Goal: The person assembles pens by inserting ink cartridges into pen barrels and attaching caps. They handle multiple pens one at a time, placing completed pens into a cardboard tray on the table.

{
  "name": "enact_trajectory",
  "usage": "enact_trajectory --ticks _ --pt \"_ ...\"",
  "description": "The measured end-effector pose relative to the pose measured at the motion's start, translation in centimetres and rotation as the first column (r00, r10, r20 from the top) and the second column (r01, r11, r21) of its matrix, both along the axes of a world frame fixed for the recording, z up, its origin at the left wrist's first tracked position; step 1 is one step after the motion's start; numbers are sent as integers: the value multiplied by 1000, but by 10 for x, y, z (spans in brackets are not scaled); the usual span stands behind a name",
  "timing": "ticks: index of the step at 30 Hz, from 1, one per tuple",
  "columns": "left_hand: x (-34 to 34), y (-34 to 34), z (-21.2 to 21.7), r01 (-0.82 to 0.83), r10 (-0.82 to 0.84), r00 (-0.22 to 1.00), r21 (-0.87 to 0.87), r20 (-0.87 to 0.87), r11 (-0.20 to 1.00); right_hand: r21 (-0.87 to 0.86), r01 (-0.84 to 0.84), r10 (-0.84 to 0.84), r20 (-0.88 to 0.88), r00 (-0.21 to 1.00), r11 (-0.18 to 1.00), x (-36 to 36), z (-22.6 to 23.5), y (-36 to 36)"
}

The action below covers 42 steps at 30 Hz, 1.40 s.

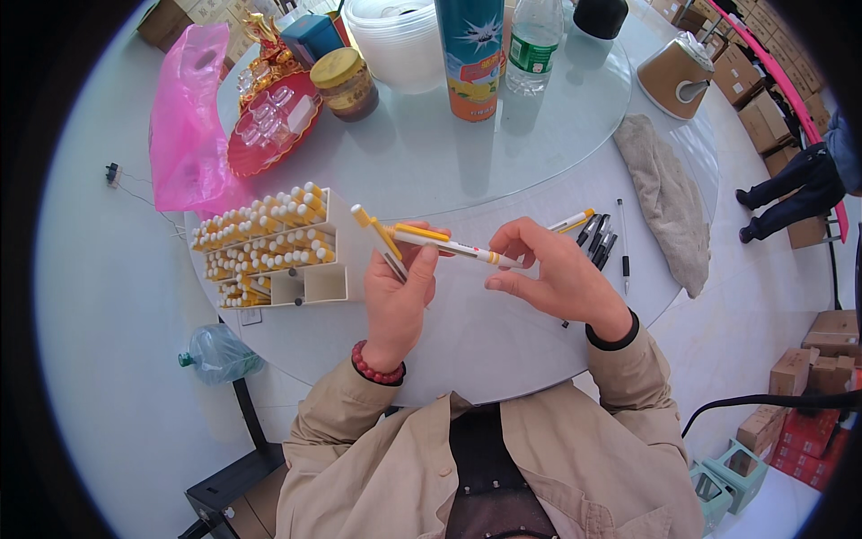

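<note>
Beige jacket (386,458), half-curled hands (401,292) (561,278) around pens (460,249)

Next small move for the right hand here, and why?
I'd probably close the right hand's thumb onto the tapered end of the white-and-yellow pen. The left hand holds that pen toward its other end; the right fingers are beside the taper, but the thumb looks apart, below it.
</note>
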<state>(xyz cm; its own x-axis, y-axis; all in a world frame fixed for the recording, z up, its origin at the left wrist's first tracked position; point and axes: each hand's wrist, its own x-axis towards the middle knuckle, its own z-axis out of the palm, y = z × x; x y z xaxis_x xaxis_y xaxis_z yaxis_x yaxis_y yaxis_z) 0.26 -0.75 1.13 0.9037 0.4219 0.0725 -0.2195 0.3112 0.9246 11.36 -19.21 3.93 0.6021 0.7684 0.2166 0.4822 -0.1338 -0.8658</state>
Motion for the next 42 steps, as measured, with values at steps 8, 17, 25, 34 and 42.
enact_trajectory --ticks 8,17,25,34,42 --pt "0 0 3 5 -5 1000 -10 -24 1000 -133 -83 86 15 996 988 5 -2 -4" --pt "0 -1 2 65 -67 997 -51 -26 997 -21 -6 7 73 997 1000 2 -3 0" --pt "0 1 0 72 -74 991 -21 -109 997 -51 -83 88 89 992 995 1 -2 1" --pt "1 0 2 61 -63 995 -34 -80 998 -69 -46 49 47 998 997 0 1 1" --pt "1 0 1 62 -62 996 -8 -67 998 23 -56 54 83 995 998 -2 -1 3"
